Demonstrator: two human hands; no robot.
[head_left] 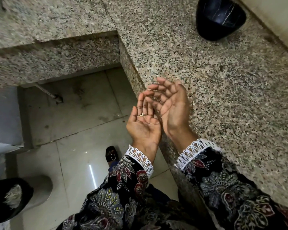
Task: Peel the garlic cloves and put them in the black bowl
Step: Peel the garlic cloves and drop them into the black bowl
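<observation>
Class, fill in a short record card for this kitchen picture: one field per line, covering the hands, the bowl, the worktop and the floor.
left hand: palm up, fingers relaxed, small scrap of pale peel on it
right hand: palm up, fingers relaxed, no grip on anything
black bowl: on the granite worktop, far from the hands; contents not visible
garlic cloves: none visible
floor: a bin with pale scraps at lower left

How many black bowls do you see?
2. One black bowl sits on the granite counter at the top right; another black bowl, holding pale scraps, is at the bottom left, low by the floor.
</observation>
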